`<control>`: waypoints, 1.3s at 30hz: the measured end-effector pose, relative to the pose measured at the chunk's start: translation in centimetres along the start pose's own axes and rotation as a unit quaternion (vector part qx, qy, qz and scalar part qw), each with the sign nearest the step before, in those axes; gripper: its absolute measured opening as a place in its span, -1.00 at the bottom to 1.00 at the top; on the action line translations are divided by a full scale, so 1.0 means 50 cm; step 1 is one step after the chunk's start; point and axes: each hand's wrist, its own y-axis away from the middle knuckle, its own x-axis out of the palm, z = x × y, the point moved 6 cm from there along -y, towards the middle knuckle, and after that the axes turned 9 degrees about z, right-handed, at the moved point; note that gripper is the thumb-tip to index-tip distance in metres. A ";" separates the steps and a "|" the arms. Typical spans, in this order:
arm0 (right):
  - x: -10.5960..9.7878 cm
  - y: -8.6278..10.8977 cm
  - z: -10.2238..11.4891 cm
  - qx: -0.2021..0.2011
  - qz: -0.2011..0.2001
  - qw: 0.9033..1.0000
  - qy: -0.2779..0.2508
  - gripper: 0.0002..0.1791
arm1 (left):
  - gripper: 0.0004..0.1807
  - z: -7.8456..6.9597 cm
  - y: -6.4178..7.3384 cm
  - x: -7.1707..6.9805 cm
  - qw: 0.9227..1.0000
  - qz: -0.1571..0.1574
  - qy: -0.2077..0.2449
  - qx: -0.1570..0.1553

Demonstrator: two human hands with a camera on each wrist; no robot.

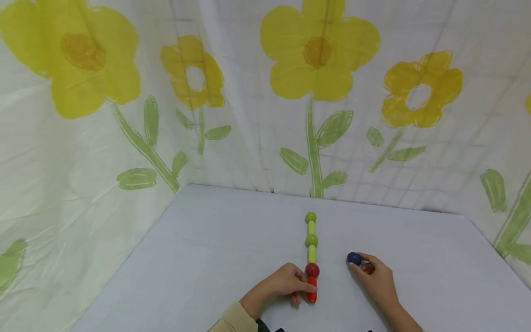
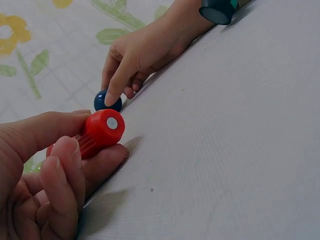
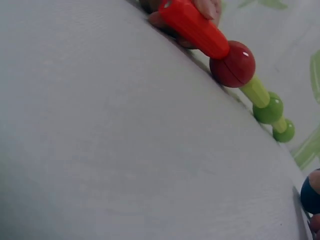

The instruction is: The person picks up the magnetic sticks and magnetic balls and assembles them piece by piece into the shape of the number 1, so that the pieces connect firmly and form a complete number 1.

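My left hand [image 1: 286, 281] pinches a red ribbed rod [image 1: 312, 295] between thumb and fingers. In the left wrist view, that rod's near end [image 2: 112, 123] shows a round silvery disc. Joined at its far end is a red ball [image 1: 312, 269], followed in a straight line by a yellow-green rod [image 1: 312, 253], a green ball [image 1: 311, 240], a second yellow-green rod [image 1: 311, 227] and a green ball [image 1: 310, 216]. To the right of this chain, my right hand [image 1: 379, 281] holds a dark blue ball [image 1: 354, 258] at the fingertips, at the tabletop. Its curled fingers are partly hidden.
The chain lies on a pale, cloth-like tabletop [image 1: 232, 230]. Behind it hangs a white curtain [image 1: 244, 115] printed with yellow flowers, meeting the table's back edge. A dark cylindrical object [image 2: 218, 11] sits at the right wrist in the left wrist view.
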 end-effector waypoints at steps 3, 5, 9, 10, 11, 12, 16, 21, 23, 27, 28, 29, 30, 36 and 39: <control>0.006 0.012 0.005 0.004 0.012 1.000 -0.003 -0.59 | -0.82 0.000 0.000 0.001 1.000 0.002 -0.001 -0.003; 0.008 0.019 0.009 0.005 0.014 1.000 -0.001 -0.59 | -0.82 0.000 -0.001 0.002 1.000 0.002 -0.001 -0.004; 0.012 0.033 0.014 0.018 0.015 1.000 0.001 -0.60 | -0.82 -0.002 0.000 0.003 1.000 0.001 -0.003 -0.005; 0.013 0.037 0.016 0.024 0.020 1.000 0.000 -0.60 | -0.82 -0.003 -0.001 0.003 1.000 0.001 -0.004 -0.005; 0.015 0.040 0.019 0.032 0.028 0.999 -0.003 -0.59 | -0.82 -0.003 -0.001 0.003 1.000 -0.001 -0.005 -0.005; 0.018 0.044 0.021 0.039 0.035 0.999 -0.004 -0.59 | -0.82 -0.003 -0.001 0.003 1.000 -0.001 -0.007 -0.006; 0.030 0.060 0.031 0.067 0.073 0.995 -0.002 -0.56 | -0.82 -0.003 0.000 0.001 1.000 0.001 -0.011 -0.008; 0.043 0.077 0.040 0.083 0.102 0.991 0.004 -0.53 | -0.83 -0.002 0.000 0.001 1.000 0.001 -0.008 -0.009; 0.047 0.084 0.046 0.080 0.105 0.991 0.004 -0.54 | -0.83 -0.002 0.000 0.000 1.000 -0.001 -0.008 -0.009; 0.053 0.099 0.060 0.068 0.100 0.993 -0.005 -0.59 | -0.83 -0.003 0.002 -0.001 1.000 -0.006 -0.011 -0.009; 0.055 0.103 0.063 0.066 0.099 0.993 -0.009 -0.60 | -0.83 -0.003 0.002 -0.001 1.000 -0.006 -0.011 -0.010; 0.057 0.107 0.066 0.061 0.100 0.993 -0.012 -0.60 | -0.83 -0.003 0.002 -0.001 1.000 -0.007 -0.011 -0.009; 0.059 0.112 0.069 0.061 0.102 0.993 -0.016 -0.61 | -0.83 -0.003 0.002 0.000 1.000 -0.006 -0.012 -0.008; 0.068 0.139 0.085 0.054 0.114 0.992 -0.025 -0.61 | -0.82 0.000 0.001 0.001 1.000 0.001 -0.009 -0.003; 0.073 0.152 0.094 0.048 0.126 0.990 -0.031 -0.61 | -0.82 0.001 0.001 0.001 1.000 0.003 -0.004 0.000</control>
